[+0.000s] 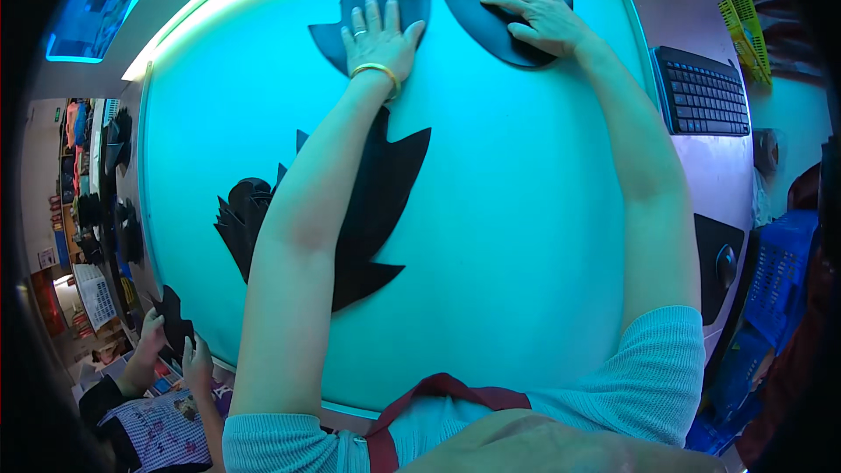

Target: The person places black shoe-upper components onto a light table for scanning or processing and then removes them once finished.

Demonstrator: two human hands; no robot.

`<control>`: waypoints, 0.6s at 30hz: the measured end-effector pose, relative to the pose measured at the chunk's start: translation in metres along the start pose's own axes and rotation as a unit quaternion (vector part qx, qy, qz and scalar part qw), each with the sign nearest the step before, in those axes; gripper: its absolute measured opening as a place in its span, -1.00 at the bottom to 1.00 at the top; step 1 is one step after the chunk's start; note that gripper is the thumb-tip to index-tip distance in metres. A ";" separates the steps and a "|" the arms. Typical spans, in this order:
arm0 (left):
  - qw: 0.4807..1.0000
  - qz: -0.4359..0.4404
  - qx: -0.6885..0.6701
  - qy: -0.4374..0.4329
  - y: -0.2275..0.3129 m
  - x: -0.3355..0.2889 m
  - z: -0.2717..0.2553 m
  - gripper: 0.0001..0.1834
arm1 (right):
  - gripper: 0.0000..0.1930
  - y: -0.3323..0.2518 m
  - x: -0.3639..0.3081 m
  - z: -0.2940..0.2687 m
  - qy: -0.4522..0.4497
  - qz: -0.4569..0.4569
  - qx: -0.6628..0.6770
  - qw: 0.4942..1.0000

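At the far left of the glowing light table [491, 236] we see another person's hands [175, 346] at its lower left corner, holding a small black cut piece [173, 320]; their dark sleeve and patterned top sit just below. A little further onto the table, a fanned stack of black cut pieces [241, 228] lies on the lit surface, and just right of it a large black piece with pointed ends [381, 201] lies flat, partly hidden under our left forearm.

Toward the table's far edge our left hand [378, 35] lies palm down, fingers spread and flat, pressing on a black piece with a notched top [337, 31]; a gold bangle [377, 72] circles the wrist and a ring shows on one finger. Just to the right, apart from it, our right hand [541, 16] also rests flat and open, fingers splayed, on a second black piece of mirrored shape [491, 31]. The two pieces lie side by side, near but not touching; neither hand grips anything.

Off the table's right edge sits a black keyboard [705, 92], below it a black mouse pad with a mouse [725, 264], and a blue crate [775, 285] beyond.
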State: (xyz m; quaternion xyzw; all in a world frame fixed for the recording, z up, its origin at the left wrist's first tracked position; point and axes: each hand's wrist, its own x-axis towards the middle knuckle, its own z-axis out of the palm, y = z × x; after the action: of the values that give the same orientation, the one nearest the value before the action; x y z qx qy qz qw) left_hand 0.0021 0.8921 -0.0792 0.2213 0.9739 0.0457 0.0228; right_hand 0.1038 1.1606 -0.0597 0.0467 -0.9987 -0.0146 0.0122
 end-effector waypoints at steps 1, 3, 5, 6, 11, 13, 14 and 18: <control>1.000 0.012 -0.002 0.002 0.010 0.002 0.000 -0.17 | -0.40 0.007 0.002 0.000 0.014 -0.025 0.015 0.999; 1.000 0.001 -0.012 0.008 0.035 0.002 0.002 -0.19 | -0.37 0.017 0.001 0.000 0.013 -0.039 0.023 0.999; 1.000 -0.017 -0.018 0.007 0.040 0.004 -0.001 -0.20 | -0.34 0.018 0.004 0.002 0.020 -0.022 0.021 0.999; 0.999 -0.030 -0.021 0.005 0.040 0.004 -0.004 -0.21 | -0.34 0.017 0.003 0.001 0.022 -0.024 0.018 0.999; 1.000 -0.021 -0.014 -0.011 0.030 -0.010 -0.009 -0.20 | -0.29 0.011 -0.002 -0.004 -0.023 0.018 -0.003 1.000; 0.999 -0.014 -0.024 -0.032 0.023 -0.012 -0.009 -0.20 | -0.28 0.003 -0.001 -0.012 -0.039 0.023 -0.010 0.999; 0.999 0.001 -0.021 -0.029 0.009 -0.013 -0.003 -0.17 | -0.28 -0.005 0.001 -0.014 -0.054 0.031 -0.033 0.997; 0.989 0.031 -0.075 0.121 -0.016 -0.027 -0.004 -0.13 | -0.28 -0.045 0.001 -0.018 0.078 -0.015 -0.023 0.997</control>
State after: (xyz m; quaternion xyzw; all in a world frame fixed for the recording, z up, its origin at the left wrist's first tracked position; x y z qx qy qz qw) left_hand 0.0192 0.8662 -0.0765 0.2417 0.9561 0.1453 -0.0800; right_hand 0.1076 1.1156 -0.0426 0.0623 -0.9933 -0.0343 0.0911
